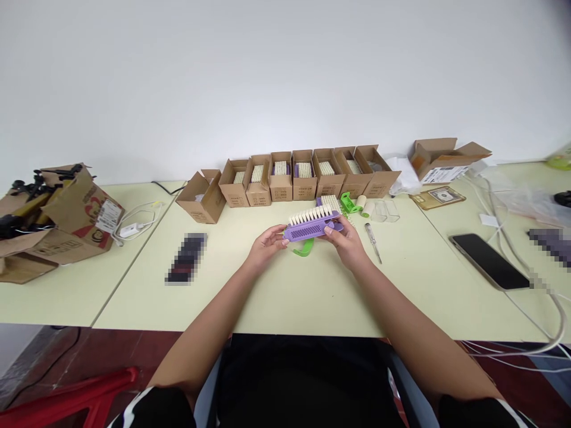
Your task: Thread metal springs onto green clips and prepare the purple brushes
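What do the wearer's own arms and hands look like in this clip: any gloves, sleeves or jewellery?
The left hand and right hand are ungloved, with no rings, watch or bracelets visible. Both forearms are bare. The left sleeve and right sleeve are short and black, each with white striping.

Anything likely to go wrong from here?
The purple bristled piece could slip or twist: the left hand and right hand hold it near its ends.
The screwdriver lies loose beside the right hand and might get knocked.
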Motion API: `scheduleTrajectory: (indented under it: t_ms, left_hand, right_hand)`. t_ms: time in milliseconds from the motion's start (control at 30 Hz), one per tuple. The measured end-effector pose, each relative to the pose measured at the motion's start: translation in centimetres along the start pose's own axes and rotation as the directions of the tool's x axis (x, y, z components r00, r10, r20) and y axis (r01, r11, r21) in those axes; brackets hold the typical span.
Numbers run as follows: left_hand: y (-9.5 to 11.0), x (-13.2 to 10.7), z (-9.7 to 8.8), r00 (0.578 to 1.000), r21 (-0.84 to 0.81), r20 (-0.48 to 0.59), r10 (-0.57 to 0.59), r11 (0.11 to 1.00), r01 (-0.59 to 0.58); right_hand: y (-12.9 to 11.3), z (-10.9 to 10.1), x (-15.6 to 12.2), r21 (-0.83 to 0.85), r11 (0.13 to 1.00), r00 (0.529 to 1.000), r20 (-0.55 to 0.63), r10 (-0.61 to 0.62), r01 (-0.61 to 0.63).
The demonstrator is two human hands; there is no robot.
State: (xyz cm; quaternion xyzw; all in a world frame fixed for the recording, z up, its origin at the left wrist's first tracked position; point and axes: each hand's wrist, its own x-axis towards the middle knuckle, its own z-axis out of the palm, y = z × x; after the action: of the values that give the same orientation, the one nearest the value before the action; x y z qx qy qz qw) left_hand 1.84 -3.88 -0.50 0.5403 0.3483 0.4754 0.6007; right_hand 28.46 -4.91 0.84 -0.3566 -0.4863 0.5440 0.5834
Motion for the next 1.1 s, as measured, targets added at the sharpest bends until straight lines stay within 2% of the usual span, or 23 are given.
scheduleTrajectory:
  t_ms: [333, 567, 800, 933, 1033, 1100]
  left_hand:
    - [-0.2, -0.2, 0.3, 1.0, 0.02, 0.004, 0.013, 1.0, -0.013]
    - [-0.1, -0.6, 0.6, 0.992, 0.067, 0.125, -0.03, 0.998, 0.022]
    - [0.1, -0.9, 0.4, 0.978, 0.127, 0.206, -0.021, 0.992, -0.005]
    - [0.0, -0.6, -0.1, 0.99, 0.137, 0.141, 0.014, 0.99, -0.034]
    - [0.1, -0.4, -0.4, 0.999, 0.066, 0.037, 0.031, 0.997, -0.034]
    - [0.4, -0.2, -0.6, 0.997, 0.003, -0.059, 0.044, 0.999, -0.044]
  right_hand:
    - [-0.4, 0.0, 0.1, -0.019, 1.0, 1.0, -0.025, 0.017, -0.017]
    - [-0.1, -0.7, 0.3, -0.041, 0.999, 0.997, -0.079, 0.019, -0.022]
    - [0.1, -2.0, 0.6, -0.076, 0.996, 0.985, -0.16, -0.064, 0.052]
    - [-0.1, -2.9, 0.9, -0.091, 0.99, 0.952, -0.277, -0.126, 0.104]
    - [-0.3, -3.3, 1.1, -0.037, 0.985, 0.92, -0.352, -0.173, 0.171]
    - [-0.4, -3.3, 1.2, 0.009, 0.984, 0.92, -0.358, -0.162, 0.177]
